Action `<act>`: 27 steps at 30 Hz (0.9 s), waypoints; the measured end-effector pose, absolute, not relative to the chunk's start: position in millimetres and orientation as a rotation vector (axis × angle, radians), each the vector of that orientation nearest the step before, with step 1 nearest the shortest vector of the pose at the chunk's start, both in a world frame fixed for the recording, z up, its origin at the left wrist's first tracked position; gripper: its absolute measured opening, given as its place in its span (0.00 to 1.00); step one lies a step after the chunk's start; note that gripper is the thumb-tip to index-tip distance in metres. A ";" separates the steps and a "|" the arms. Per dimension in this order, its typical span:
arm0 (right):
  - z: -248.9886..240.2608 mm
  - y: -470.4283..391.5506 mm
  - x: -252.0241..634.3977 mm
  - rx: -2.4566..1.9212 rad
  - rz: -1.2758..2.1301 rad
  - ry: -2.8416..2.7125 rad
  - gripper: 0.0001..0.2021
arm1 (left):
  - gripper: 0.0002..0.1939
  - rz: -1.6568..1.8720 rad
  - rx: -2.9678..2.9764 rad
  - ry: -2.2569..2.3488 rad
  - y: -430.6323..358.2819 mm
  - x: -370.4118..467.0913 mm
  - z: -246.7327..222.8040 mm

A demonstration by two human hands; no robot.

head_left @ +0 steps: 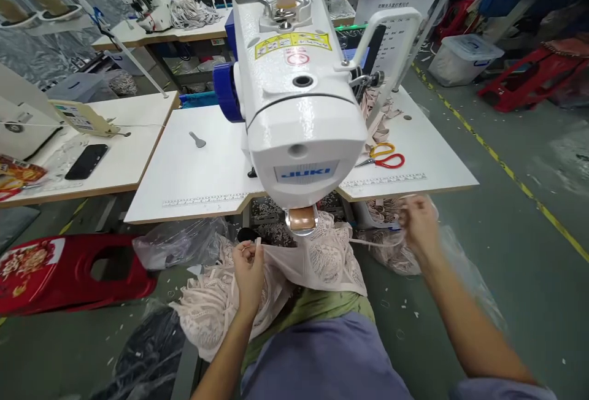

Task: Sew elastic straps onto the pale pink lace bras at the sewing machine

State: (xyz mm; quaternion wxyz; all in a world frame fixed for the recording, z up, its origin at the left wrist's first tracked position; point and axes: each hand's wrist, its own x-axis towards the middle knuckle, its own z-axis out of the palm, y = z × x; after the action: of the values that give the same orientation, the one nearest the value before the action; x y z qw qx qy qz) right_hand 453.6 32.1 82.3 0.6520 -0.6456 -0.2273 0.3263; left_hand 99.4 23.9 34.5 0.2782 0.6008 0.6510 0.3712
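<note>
A pale pink lace bra (329, 259) lies across my lap, its upper edge under the foot end of a white sewing machine (306, 136). My left hand (249, 265) pinches the end of the bra's side band, with a small pale tab showing above the fingertips. Off to the right, my right hand (419, 223) is raised over a plastic bin (380, 215) of pale straps, its fingers drawn together and slightly blurred. A thin pale strap (370, 243) runs from the bra toward that hand; whether the fingers hold it cannot be made out.
More bras (214, 308) are heaped left of my lap. Red-and-yellow-handled scissors (389, 159) and pale strips lie on the white table (432, 161), right of the machine. A red stool (69, 271) stands at left. Clear plastic bags hang below the table.
</note>
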 end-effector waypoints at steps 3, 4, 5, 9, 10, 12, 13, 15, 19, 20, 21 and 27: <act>77.3 12.4 395.1 -1.519 0.918 -0.924 0.14 | 0.14 0.990 1.718 1.716 27.6 110.0 42.1; 78.4 5.2 378.4 -1.519 0.960 -1.130 0.11 | 0.12 0.945 1.784 1.658 28.3 112.4 47.4; 80.9 -1.3 364.0 -1.507 0.996 -1.328 0.09 | 0.10 0.888 1.851 1.585 28.8 114.2 53.6; 96.5 -15.3 331.4 -1.430 1.059 -1.696 0.06 | 0.13 0.718 2.011 1.301 28.5 119.9 80.6; 99.7 -15.9 328.0 -1.430 1.053 -1.717 0.05 | 0.14 0.711 2.015 1.247 27.4 121.3 86.7; 103.4 -15.8 324.1 -1.448 1.000 -1.759 0.04 | 0.15 0.704 1.993 1.188 24.1 124.0 97.5; 104.0 -15.6 323.0 -1.458 0.961 -1.792 0.04 | 0.14 0.688 1.984 1.179 21.9 125.3 101.9; 103.6 -15.7 321.5 -1.458 0.869 -1.878 0.03 | 0.11 0.635 2.006 1.197 17.1 127.7 108.2; 102.6 -15.4 322.4 -1.422 0.787 -2.038 0.05 | 0.15 0.557 2.107 1.207 9.3 131.5 111.1; 103.4 -14.5 323.5 -1.414 0.823 -2.051 0.06 | 0.18 0.558 2.137 1.195 8.0 132.2 110.4; 104.7 -13.1 324.8 -1.403 0.885 -2.048 0.07 | 0.19 0.570 2.180 1.173 6.9 132.9 109.5; 112.1 -1.4 332.6 -1.340 1.341 -1.733 0.08 | 0.21 0.676 2.426 1.021 7.4 133.0 108.6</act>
State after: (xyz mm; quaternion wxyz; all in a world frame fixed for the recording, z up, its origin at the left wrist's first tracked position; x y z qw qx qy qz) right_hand 332.6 -1.4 112.1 0.2826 -0.5004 -0.6473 0.5007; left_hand 133.0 7.4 108.6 0.2106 0.8728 0.3672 0.2431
